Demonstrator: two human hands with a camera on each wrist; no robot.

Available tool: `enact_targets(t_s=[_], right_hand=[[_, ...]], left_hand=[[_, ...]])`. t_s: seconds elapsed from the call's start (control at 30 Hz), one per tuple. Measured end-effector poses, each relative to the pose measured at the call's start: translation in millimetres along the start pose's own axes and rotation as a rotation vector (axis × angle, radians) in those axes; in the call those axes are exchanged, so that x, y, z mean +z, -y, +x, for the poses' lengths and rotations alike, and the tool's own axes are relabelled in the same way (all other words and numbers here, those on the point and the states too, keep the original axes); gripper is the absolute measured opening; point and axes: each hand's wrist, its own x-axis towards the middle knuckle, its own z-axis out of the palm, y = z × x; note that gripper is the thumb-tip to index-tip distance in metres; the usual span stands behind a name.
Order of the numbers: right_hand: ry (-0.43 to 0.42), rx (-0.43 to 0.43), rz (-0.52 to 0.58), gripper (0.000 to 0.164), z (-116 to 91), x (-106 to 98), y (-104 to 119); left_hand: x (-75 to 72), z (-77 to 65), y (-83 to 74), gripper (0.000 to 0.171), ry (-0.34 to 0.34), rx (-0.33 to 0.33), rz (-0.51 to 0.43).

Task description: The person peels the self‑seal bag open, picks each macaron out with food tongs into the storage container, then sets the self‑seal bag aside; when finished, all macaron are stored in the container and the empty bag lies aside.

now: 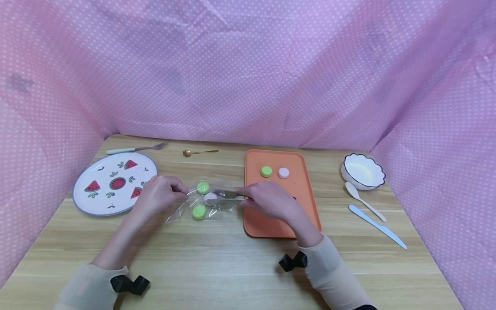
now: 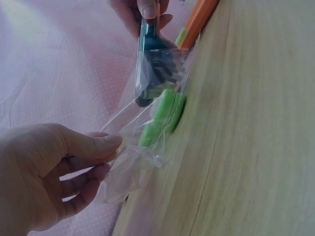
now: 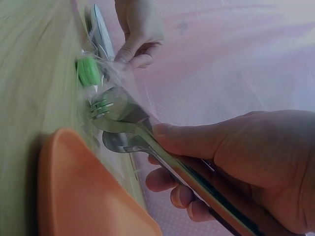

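My left hand (image 1: 158,194) pinches the edge of a clear plastic bag (image 2: 129,169) between thumb and forefinger, its other fingers loosely curled. Inside the bag lie a green macaron (image 1: 203,187), a pink macaron (image 1: 211,198) and a second green macaron (image 1: 199,212). From the opposite side, my right hand (image 1: 269,200) grips metal tongs (image 3: 165,157) with one fork-shaped end and one spoon-shaped end. Their tips reach into the bag's mouth, around the pink macaron in the head view. My right hand is over the left edge of an orange tray (image 1: 271,226).
On the tray sit a green macaron (image 1: 266,171) and a pink one (image 1: 283,173). A watermelon-patterned plate (image 1: 97,204) and a fork (image 1: 131,149) lie left, a small gold spoon (image 1: 199,152) behind. Rightward are a scalloped bowl (image 1: 362,172), a white spoon (image 1: 364,201) and a pale-blue knife (image 1: 377,226).
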Motion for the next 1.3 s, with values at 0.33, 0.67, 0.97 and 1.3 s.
enact_targets(t_s=[0.33, 0.67, 0.97, 1.3], right_hand=[[-0.027, 0.124, 0.08, 0.009, -29.0, -14.1, -28.6], [-0.156, 0.217, 0.069, 0.023, -86.3, -31.9, -84.9], [-0.16, 0.282, 0.019, 0.015, -124.4, -30.7, -114.0], [-0.13, 0.27, -0.002, 0.005, -132.1, -23.1, -119.7]], left_hand=[[0.2, -0.8, 0.0, 0.01, 0.0, -0.024, 0.005], [0.6, -1.8, -0.1, 0.008, 0.029, -0.059, -0.001], [-0.3, -1.0, -0.5, 0.008, 0.03, -0.062, -0.008], [-1.1, -1.1, -2.9, 0.008, 0.016, -0.053, 0.005]])
